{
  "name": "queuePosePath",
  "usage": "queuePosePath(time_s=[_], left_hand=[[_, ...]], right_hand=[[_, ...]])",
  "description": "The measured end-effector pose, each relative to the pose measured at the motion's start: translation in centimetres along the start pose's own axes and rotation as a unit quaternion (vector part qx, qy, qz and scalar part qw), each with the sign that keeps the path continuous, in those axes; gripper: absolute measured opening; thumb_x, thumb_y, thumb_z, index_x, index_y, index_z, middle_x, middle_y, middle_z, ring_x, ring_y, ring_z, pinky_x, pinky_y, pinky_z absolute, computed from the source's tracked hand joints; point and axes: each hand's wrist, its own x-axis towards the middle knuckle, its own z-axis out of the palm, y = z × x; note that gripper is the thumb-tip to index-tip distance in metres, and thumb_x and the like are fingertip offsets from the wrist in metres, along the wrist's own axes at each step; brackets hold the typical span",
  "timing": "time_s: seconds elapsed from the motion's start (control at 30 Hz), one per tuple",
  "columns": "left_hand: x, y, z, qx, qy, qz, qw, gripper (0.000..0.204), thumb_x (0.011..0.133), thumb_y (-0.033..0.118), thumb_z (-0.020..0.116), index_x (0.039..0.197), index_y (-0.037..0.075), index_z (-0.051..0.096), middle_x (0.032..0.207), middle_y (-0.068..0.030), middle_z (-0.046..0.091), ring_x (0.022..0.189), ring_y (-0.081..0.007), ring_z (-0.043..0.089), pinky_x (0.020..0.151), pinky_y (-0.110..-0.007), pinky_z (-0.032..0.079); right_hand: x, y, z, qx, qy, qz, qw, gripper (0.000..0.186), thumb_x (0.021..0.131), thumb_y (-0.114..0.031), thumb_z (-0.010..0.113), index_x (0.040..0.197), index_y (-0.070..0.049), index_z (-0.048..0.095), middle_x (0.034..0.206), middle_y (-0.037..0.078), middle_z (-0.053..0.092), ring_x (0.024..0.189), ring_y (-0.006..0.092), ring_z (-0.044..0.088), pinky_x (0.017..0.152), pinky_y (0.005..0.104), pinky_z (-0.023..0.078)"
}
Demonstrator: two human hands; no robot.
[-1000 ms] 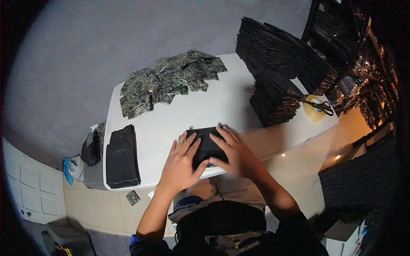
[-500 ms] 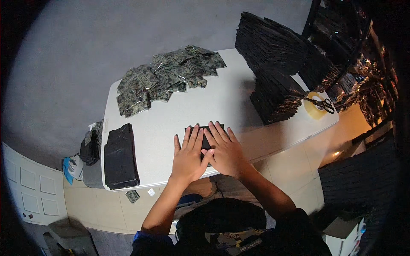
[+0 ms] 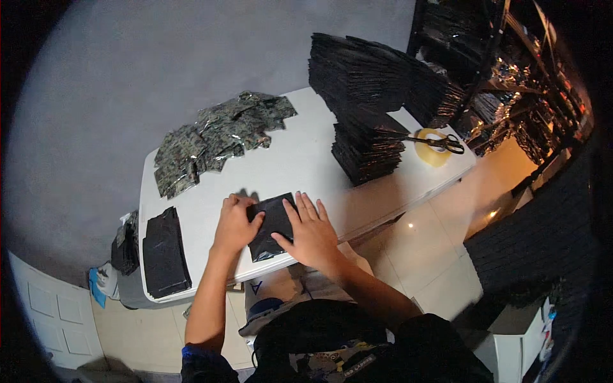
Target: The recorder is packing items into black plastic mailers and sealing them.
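A flat black folded packet (image 3: pixel 271 223), with a shiny plastic-like lower edge, lies near the front edge of the white table (image 3: pixel 306 159). My left hand (image 3: pixel 235 225) grips its left side, fingers curled at the edge and thumb over the top. On the packet's right part my right hand (image 3: pixel 311 233) rests with fingers stretched out. To the left lies a pile of similar black packets (image 3: pixel 166 255). Several camouflage-patterned packets (image 3: pixel 217 137) in clear plastic spread across the far left of the table.
Tall stacks of black packets (image 3: pixel 364 150) stand on the table's right side. Beside them lie black-handled scissors (image 3: pixel 452 145) on a roll of yellowish tape (image 3: pixel 428 155). A crowded rack (image 3: pixel 485 83) stands beyond, and a white cabinet (image 3: pixel 511 348) sits at lower right.
My hands have moved apart, uncovering the black packet. The left one has gone from lying flat to gripping its left edge. The whole view has shifted.
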Motion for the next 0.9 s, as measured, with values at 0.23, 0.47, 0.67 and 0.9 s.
queuePosePath(time_s=[0.23,0.47,0.67,0.9], left_hand=[[3.0,1.0,-1.4,-0.216,-0.032,-0.056,0.974,0.024,0.097,0.019,0.082,0.102,-0.004,0.075,0.090,-0.0123,0.075,0.082,-0.0172,0.066,0.076,-0.034,0.052],[10.7,9.5,-2.1,-0.263,0.094,-0.006,0.960,0.026,0.107,0.020,0.073,0.098,-0.004,0.075,0.086,-0.0043,0.074,0.082,-0.0088,0.061,0.075,-0.029,0.049],[22.4,18.9,-0.3,-0.312,0.110,0.026,0.943,0.025,0.104,0.021,0.077,0.106,-0.003,0.080,0.084,-0.0040,0.075,0.077,-0.0099,0.062,0.072,-0.030,0.051],[30.6,19.7,6.7,-0.285,0.087,0.008,0.954,0.019,0.097,0.019,0.080,0.100,0.000,0.082,0.078,-0.0094,0.077,0.070,-0.0163,0.070,0.069,-0.035,0.054]], right_hand=[[0.7,2.1,-2.1,0.240,0.054,0.020,0.969,0.076,0.100,-0.037,0.078,0.162,-0.008,0.046,0.135,0.025,0.066,0.124,0.0369,0.066,0.110,0.0483,0.050],[5.7,8.0,-13.5,0.373,0.163,0.002,0.913,0.045,0.102,-0.007,0.073,0.145,-0.010,0.061,0.092,0.017,0.068,0.074,0.0286,0.069,0.071,0.0395,0.055],[11.8,19.8,-21.0,0.279,0.154,-0.002,0.948,0.037,0.106,-0.011,0.069,0.142,-0.013,0.067,0.091,0.004,0.068,0.074,0.0090,0.061,0.067,0.0290,0.052],[15.8,29.2,-19.5,0.243,0.144,0.075,0.956,0.039,0.101,-0.023,0.079,0.138,-0.012,0.072,0.093,0.009,0.073,0.079,0.0159,0.066,0.076,0.0328,0.056]])
